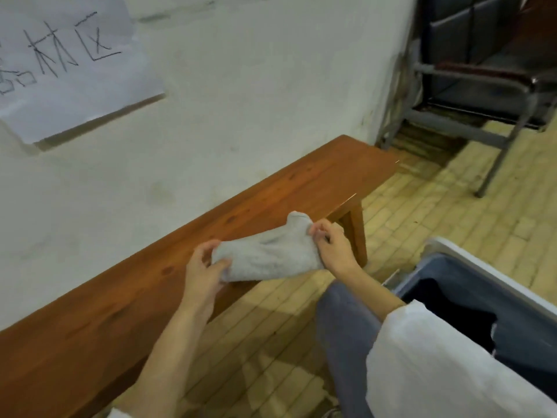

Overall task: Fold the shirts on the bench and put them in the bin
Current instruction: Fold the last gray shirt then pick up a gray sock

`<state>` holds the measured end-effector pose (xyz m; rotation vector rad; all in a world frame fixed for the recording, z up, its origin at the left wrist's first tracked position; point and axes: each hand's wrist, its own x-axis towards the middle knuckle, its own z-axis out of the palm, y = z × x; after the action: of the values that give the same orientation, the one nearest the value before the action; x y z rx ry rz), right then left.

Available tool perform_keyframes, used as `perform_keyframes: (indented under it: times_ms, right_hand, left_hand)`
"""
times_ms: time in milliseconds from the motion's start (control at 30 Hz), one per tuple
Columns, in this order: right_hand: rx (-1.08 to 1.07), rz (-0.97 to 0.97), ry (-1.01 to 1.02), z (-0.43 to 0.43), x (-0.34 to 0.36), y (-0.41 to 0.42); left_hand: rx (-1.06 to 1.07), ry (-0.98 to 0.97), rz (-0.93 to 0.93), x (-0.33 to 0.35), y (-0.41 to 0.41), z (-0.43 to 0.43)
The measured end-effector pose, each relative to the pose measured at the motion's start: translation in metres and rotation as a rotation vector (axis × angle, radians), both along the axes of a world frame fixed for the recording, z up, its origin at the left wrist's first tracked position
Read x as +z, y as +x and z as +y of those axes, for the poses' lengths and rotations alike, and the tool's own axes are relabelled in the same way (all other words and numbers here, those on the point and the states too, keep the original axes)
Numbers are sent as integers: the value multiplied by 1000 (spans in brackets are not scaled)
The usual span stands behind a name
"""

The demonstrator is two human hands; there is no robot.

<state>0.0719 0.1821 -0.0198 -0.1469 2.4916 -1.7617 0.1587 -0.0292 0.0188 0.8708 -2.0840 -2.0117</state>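
While both hands are holding a small grey garment (271, 254) at the front edge of the wooden desk (120, 297), the cloth is lying bunched into a compact, rumpled bundle between them. The left hand (205, 267) is gripping the bundle's left end, its thumb pressing on the near side and its curled fingers wrapping round the far side. The right hand (331, 245) is pinching the right end, its fingertips closing on the fabric just below a small corner that is sticking up. Whether the garment is resting on the desk's top or hanging just above it cannot be told.

The desk is running along a white wall (241, 86), where a sheet of paper (69, 64) with handwritten characters is hanging. A bin (488, 273) with a pale rim and a dark inside is standing on the tiled floor (452, 206) at the person's right, well apart from the garment. Beyond the desk's far end, a grey metal-framed chair (482, 70) is standing by the wall.
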Motion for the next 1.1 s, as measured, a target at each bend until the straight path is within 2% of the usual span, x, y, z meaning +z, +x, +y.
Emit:
perform_keyframes:
  times_ms: [167,333,533,700,800,933,1033,1100]
  right_hand:
    - [-305,-156,-60,130,-30,-10]
    - [-607,-294,-81,247,-76,5]
    - [-801,-515,-77,341,-145,43]
    - [-883,-623,-102,380,-193,62]
    - [-948,-530,-62,389,-199,61]
    - [-997,-367,-38,390,-225,54]
    - [-896,-393,24,384,-267,52]
    - [-840,-479,39,376,-294,57]
  left_hand:
    - [-384,-18,-56,-11,-76,117]
    - [-676,-239,-180,-47,-122,245]
    - [-874,-344,-404,-108,-133,359]
    - [-986,-396,-536,-154,-140,416]
    - [-1034,-432,-431,-177,-154,437]
    - [-1112,-610,-292,-226,-177,449]
    - [-1186,-693,-274,-275,-186,446]
    - [-1288,-736,-340,-309,-186,437]
